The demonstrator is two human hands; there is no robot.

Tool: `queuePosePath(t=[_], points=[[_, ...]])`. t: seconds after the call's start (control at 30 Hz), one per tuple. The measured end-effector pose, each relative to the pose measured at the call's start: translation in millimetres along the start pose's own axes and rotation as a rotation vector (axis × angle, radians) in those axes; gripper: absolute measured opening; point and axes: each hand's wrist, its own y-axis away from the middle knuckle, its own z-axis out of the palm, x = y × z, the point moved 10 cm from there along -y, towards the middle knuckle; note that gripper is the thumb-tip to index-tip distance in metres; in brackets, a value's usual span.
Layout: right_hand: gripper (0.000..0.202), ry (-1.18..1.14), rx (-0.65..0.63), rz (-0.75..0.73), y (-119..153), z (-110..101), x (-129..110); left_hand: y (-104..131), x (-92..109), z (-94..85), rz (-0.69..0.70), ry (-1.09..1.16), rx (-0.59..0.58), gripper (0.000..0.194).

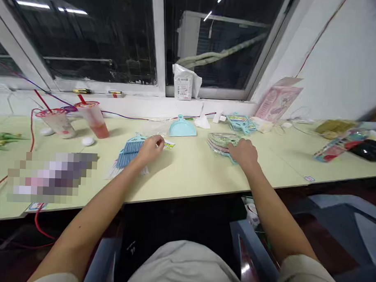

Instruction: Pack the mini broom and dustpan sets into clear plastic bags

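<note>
The wrapped stack [221, 141] lies on the desk [189, 174], my right hand [245, 153] at its right end; my left hand [151, 148] curls beside the brushes [129, 150]. From here I can't tell whether either grip holds anything. Between the hands, farther back, lies the dustpan [182, 128]

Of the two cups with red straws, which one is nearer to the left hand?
The cup with the reddish drink; the other cup, paler inside, is farther from the left hand.
</note>
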Motion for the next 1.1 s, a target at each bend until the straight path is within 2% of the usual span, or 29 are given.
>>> queuePosePath(t=[0.13, 0.43, 0.73, 0.9, 1.1], points=[[0.054, -0.07, 0.049, -0.01, -1.6, 8.5, 2.0, 0.6, 1.2, -0.1, -0.006, -0.012, -0.009, 0.012], [0.045, -0.253, 0.286, -0.095, -4.7, 19.8, 10.8, 1.5, 2.2, 0.8, 0.0, -0.021, -0.008, 0.014], [0.036, -0.288, 0.517, -0.261, 12.3, 12.2, 6.8, 1.6, 3.2, 1.6, -0.003, -0.021, -0.019, 0.017], [0.023, -0.333, 0.535, -0.31, 15.8, 13.7, 10.2, 1.4, 3.4, 1.8, 0.0, -0.024, -0.017, 0.016], [0.041, -0.352, 0.427, -0.348, 20.3, 26.3, 16.6, 2.0, 4.4, 2.4, -0.009, -0.015, -0.028, 0.016]])
